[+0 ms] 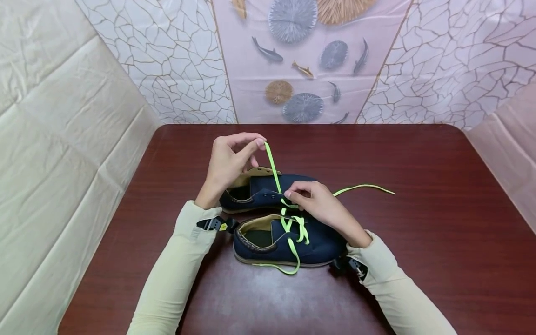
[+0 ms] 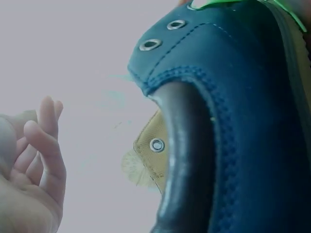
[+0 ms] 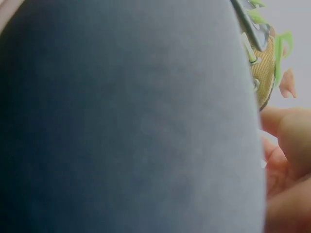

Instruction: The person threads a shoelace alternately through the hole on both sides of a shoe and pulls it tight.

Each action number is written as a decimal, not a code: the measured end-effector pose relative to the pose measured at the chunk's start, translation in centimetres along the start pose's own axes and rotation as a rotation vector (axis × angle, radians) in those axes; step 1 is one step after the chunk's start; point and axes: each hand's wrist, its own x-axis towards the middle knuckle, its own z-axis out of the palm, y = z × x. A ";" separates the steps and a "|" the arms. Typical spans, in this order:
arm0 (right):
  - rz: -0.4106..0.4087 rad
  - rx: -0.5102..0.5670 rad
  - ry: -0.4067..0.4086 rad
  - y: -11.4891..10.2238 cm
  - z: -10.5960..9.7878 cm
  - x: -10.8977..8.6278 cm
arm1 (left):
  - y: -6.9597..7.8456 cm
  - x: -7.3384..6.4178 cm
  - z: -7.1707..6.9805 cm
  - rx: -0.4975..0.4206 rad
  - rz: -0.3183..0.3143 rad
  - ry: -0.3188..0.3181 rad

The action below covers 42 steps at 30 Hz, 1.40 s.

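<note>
Two navy lace-up shoes lie side by side, toes to the right: the far shoe (image 1: pixel 268 197) and the near shoe (image 1: pixel 322 246). Above the far shoe, my left hand (image 1: pixel 228 158) pinches a neon-green shoelace (image 1: pixel 273 167) by its upper end, the lace running taut down to the eyelets. Thumb and finger of my right hand (image 1: pixel 320 202) pinch at the edge of the far shoe's eyelet flap, beside the lace. The near shoe's toe (image 3: pixel 131 121) blocks most of the right wrist view. In the left wrist view, bare eyelets (image 2: pixel 150 44) show on a shoe.
The far shoe's other lace end (image 1: pixel 364 186) trails right across the brown table (image 1: pixel 439 223). Green lacing (image 1: pixel 300 228) crosses the near shoe, with one loose end (image 1: pixel 295 260) hanging to the table at its side. Patterned cloth (image 1: pixel 188 60) hangs behind.
</note>
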 end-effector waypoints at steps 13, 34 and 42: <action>0.024 0.009 -0.048 -0.2 -0.3 -0.2 | 1.6 0.5 -1.7 -0.230 0.064 0.278; -0.065 -0.043 0.164 -2.0 -0.8 -0.3 | 2.9 0.1 -1.5 0.005 -0.164 -0.118; -0.310 0.059 0.087 -5.9 -1.9 0.4 | 4.4 -0.8 -0.3 -0.078 -0.194 -0.302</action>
